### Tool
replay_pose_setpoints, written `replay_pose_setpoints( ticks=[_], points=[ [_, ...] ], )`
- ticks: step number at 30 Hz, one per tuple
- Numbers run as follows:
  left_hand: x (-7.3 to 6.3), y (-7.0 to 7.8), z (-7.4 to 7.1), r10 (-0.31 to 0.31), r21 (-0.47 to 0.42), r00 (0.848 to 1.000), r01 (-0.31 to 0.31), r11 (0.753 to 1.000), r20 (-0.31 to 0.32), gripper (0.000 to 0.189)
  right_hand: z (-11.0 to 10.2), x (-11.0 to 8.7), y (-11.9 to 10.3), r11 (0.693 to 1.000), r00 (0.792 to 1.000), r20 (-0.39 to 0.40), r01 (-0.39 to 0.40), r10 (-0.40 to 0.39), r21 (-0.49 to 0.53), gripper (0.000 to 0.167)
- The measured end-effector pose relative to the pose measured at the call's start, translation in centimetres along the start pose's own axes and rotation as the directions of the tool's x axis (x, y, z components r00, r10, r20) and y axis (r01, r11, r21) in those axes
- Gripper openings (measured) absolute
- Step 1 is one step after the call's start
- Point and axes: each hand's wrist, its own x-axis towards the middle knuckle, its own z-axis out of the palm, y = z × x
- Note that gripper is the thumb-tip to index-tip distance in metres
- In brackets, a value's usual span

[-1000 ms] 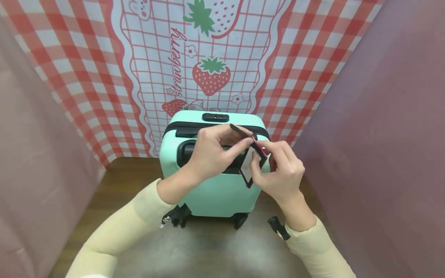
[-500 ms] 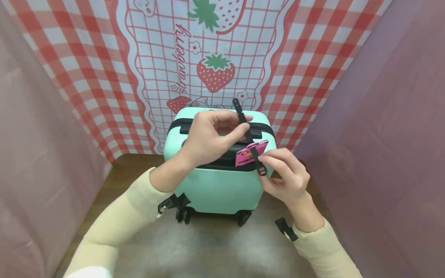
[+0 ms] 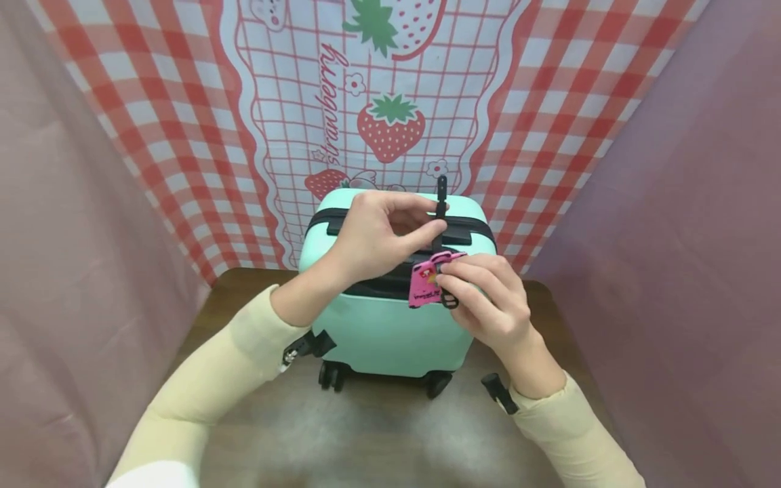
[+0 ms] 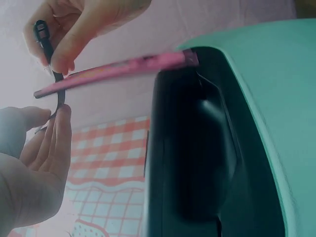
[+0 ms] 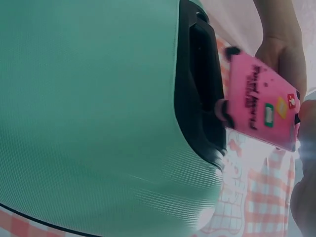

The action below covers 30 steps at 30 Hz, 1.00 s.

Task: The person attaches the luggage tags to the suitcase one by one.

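A pink suitcase-shaped luggage tag hangs on a black strap in front of a mint-green suitcase. With thumb and fingers, my left hand pinches the strap below its upper end. My right hand grips the strap's lower part, where the buckle shows. In the right wrist view the tag's printed face is toward the camera. Edge-on in the left wrist view, the tag has the strap passing through one end. The suitcase's black handle lies beside it.
The suitcase stands upright on its black wheels on a wooden surface. Behind it hangs a red-and-white checked strawberry cloth. Plain pinkish curtains close off both sides.
One second ago the tag showed its white card side; now its pink side faces up. The strap has swung upright between the hands, and both hands have shifted slightly right.
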Motion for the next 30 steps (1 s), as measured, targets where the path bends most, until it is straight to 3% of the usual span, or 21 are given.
replay_pose_setpoints(
  ticks=[7,10,12,16,17,19,21,24,27,30],
  points=[
    [0.5,-1.0,-1.4,-0.026,0.047,1.000,0.026,0.999,0.005,0.028,0.2,-0.8,0.2,1.000,0.999,-0.023,-0.022,0.022,-0.011,0.019],
    [0.7,-1.7,-2.8,-0.050,0.143,0.999,0.052,0.988,-0.015,0.029,0.4,-1.0,0.4,1.000,0.999,-0.043,-0.010,0.010,-0.004,0.019],
    [0.9,-2.3,-4.0,-0.084,0.254,0.996,0.088,0.963,-0.025,0.030,0.5,-1.1,0.6,1.000,0.998,-0.060,-0.010,0.010,-0.004,0.020],
    [0.6,-4.7,-5.9,-0.188,0.470,0.981,0.184,0.864,-0.038,0.036,0.0,-1.3,0.9,1.000,0.996,-0.085,-0.021,0.020,-0.006,0.021],
    [0.3,-5.5,-6.3,-0.218,0.502,0.975,0.208,0.839,-0.039,0.039,-0.2,-1.4,0.8,1.000,0.996,-0.085,-0.022,0.021,-0.004,0.021],
    [-0.4,-7.1,-6.8,-0.253,0.525,0.967,0.236,0.817,-0.041,0.041,-0.6,-1.5,0.7,1.000,0.997,-0.076,-0.018,0.018,-0.003,0.022],
    [-1.1,-8.3,-7.1,-0.249,0.517,0.968,0.228,0.825,-0.029,0.041,-0.9,-1.7,0.4,1.000,0.998,-0.062,-0.013,0.013,0.003,0.023],
    [-2.0,-9.5,-7.0,-0.189,0.472,0.982,0.170,0.865,-0.007,0.037,-1.3,-2.0,0.1,1.000,0.999,-0.038,-0.017,0.017,0.011,0.025],
    [-2.5,-10.0,-6.7,-0.127,0.437,0.992,0.110,0.893,0.010,0.032,-1.4,-2.2,0.0,1.000,0.999,-0.033,-0.023,0.023,0.011,0.025],
    [-2.6,-10.1,-6.3,-0.109,0.406,0.994,0.102,0.908,-0.006,0.030,-1.3,-2.3,0.0,1.000,0.999,-0.040,-0.021,0.022,0.011,0.026]
  ],
)
